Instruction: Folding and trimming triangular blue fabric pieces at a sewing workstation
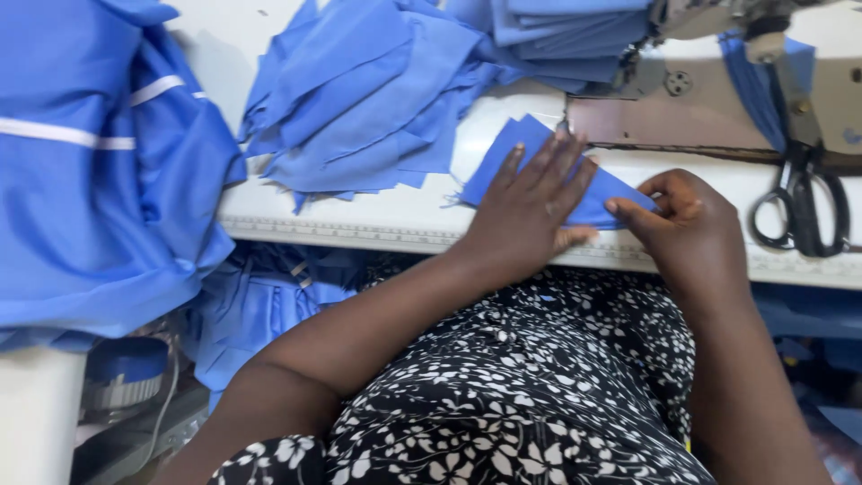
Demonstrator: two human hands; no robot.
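You are seated at a white table [377, 216] with a sewing machine [718, 108] at its far right. A small blue fabric piece [516, 148], roughly triangular, lies flat on the table just in front of the machine, near the table's front edge.

Your left hand [530, 202] rests palm down on the piece, its fingers [561, 162] spread apart and stretched toward the machine, pressing the cloth flat. Your right hand [687, 220] is just beside it on the right, its thumb and fingers [628, 211] pinched together on the right-hand corner of the same piece. The two hands almost touch.

To the left of the piece, a loose pile [368, 99] of similar blue cut pieces is heaped on the table. Behind it, near the machine, sits a neater folded stack [566, 36] of blue cloth. At the far left a large blue garment [99, 180] with white stripes hangs over the table's end and falls below its edge. More blue cloth [260, 305] is bunched under the table.

A pair of black-handled scissors [804, 211] lies on the table at the right, beside the machine and apart from your right hand. A measuring strip [359, 235] runs along the table's front edge. You wear a black dress [521, 395] with a white flower print, filling the lower middle of the view.
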